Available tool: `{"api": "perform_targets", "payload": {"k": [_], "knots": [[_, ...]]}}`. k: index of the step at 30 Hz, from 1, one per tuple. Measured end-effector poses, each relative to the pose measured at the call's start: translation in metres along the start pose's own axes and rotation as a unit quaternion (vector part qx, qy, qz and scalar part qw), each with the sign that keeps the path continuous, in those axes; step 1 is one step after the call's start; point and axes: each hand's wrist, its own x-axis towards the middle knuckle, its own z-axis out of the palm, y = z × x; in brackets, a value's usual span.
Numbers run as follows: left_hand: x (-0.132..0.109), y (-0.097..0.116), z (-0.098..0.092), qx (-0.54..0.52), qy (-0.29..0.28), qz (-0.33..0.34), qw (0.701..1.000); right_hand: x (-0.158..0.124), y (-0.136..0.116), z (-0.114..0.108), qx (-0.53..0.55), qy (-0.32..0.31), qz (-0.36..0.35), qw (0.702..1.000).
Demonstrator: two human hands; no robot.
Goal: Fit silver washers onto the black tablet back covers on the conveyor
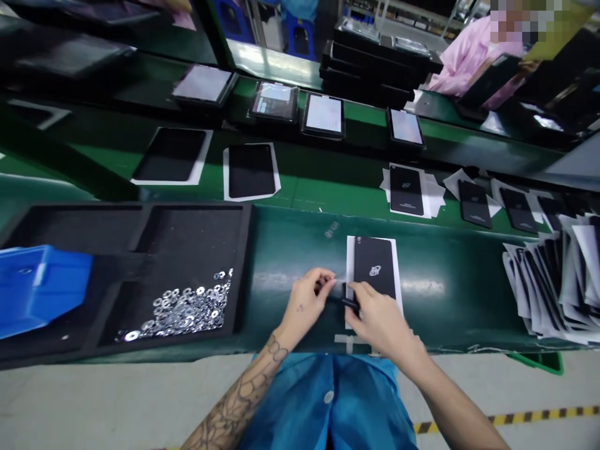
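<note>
Matte black rectangular panel with a small white logo, lying flat on a white paper sheet at lower centre of the frame; long axis running away from the wearer, leaning slightly toward the upper left of the frame. Right hand nearer of the two, overlapping the panel's lower left corner, fingers clenched on a short black strip at the panel's left edge. Left hand just left of the panel, thumb and forefinger pinched together near the sheet; any held item too small to tell.

Beneath both, a dark green glossy bench. Left of the hands, a black foam tray with divided compartments, holding a loose pile of silver metal washers; at the left edge of the frame, a blue plastic bin. At right, a fanned stack of white sheets and black panels. Farther up the frame, a row of black panels on white sheets, then a row of lit rectangular screens. Upper right, a co-worker's pink sleeve. Along the bottom edge, the wearer's blue smock, above a grey floor with yellow-and-black hazard tape.
</note>
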Motion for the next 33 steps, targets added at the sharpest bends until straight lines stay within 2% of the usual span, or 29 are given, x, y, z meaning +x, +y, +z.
{"api": "perform_targets", "payload": {"k": [2, 5, 9, 12, 16, 24, 29, 33], "knots": [[0.024, 0.003, -0.013, -0.004, -0.006, 0.006, 1.000, 0.019, -0.005, 0.021, 0.012, -0.023, -0.008, 1.000], [0.070, 0.009, -0.018, 0.008, -0.071, 0.043, 0.997, 0.031, 0.005, 0.034, 0.085, -0.001, -0.004, 0.996], [0.128, 0.015, -0.001, 0.073, -0.155, 0.065, 0.983, 0.031, 0.022, 0.037, 0.174, 0.019, -0.013, 0.985], [0.157, 0.016, 0.012, 0.110, -0.198, 0.076, 0.971, 0.032, 0.025, 0.037, 0.204, 0.019, -0.012, 0.979], [0.176, 0.016, 0.014, 0.160, -0.229, 0.086, 0.956, 0.035, 0.026, 0.037, 0.239, 0.016, -0.012, 0.971], [0.192, 0.024, 0.007, 0.215, -0.296, 0.105, 0.925, 0.035, 0.031, 0.037, 0.266, 0.009, -0.032, 0.963], [0.216, 0.029, 0.006, 0.290, -0.334, 0.134, 0.887, 0.035, 0.032, 0.036, 0.275, 0.006, -0.029, 0.961], [0.234, 0.034, 0.008, 0.267, -0.406, 0.181, 0.855, 0.036, 0.032, 0.033, 0.290, 0.004, -0.027, 0.956]]}}
